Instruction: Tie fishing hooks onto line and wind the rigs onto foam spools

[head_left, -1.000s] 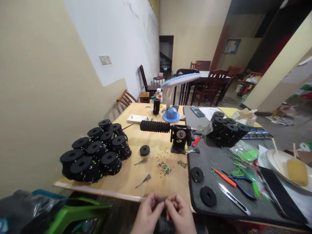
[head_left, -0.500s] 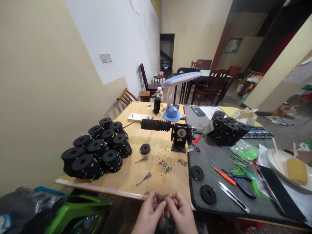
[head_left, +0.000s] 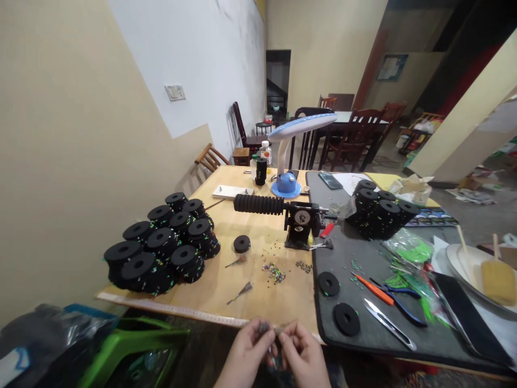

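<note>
My left hand (head_left: 245, 353) and my right hand (head_left: 304, 355) meet at the near edge of the wooden table (head_left: 258, 280), fingertips pinched together on a small dark piece (head_left: 271, 328) that is too small to name. Just beyond my hands a small metal tuft (head_left: 241, 291) lies on the wood, with a scatter of coloured beads (head_left: 273, 272) further in. Two flat black foam discs (head_left: 346, 319) lie on the grey mat (head_left: 388, 302) to the right of my hands.
Stacks of black foam spools (head_left: 161, 248) fill the table's left side, and another group (head_left: 382, 213) stands on the mat. A black winding device with a foam-covered rod (head_left: 299, 225) stands mid-table by a blue desk lamp (head_left: 287, 180). Orange-handled pliers (head_left: 377, 291) and snips (head_left: 390, 326) lie on the mat.
Both hands have stayed pinched together at the table edge, with small finger movements. The view has shifted slightly, so the hands sit lower in the picture.
</note>
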